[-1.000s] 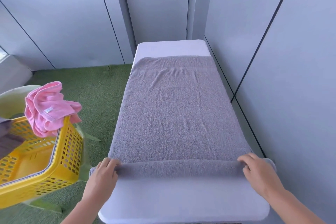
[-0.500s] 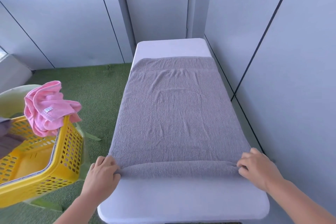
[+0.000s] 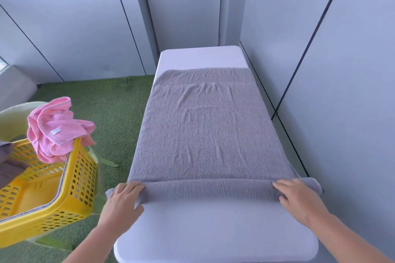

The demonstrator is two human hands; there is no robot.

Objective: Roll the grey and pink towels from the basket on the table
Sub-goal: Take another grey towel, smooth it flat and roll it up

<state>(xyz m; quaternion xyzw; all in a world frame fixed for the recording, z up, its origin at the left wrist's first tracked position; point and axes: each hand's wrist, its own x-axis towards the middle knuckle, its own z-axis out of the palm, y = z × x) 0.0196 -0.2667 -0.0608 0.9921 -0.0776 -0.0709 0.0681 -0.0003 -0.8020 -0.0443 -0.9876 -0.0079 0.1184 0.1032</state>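
A narrow white table (image 3: 213,230) runs from the bottom centre of the frame up to the middle, standing on green turf (image 3: 111,109). A grey towel (image 3: 209,134) lies flat across most of its top, the near edge rolled into a low tube at lower centre, its ends overhanging both long sides. Bare tabletop shows at either end.

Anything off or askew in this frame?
Minor only. The rolled edge of the grey towel is wider than the table, so its ends stick out past both sides beside the left hand and right hand. The pink towel hangs over the yellow basket rim, half outside. No spills or damage.
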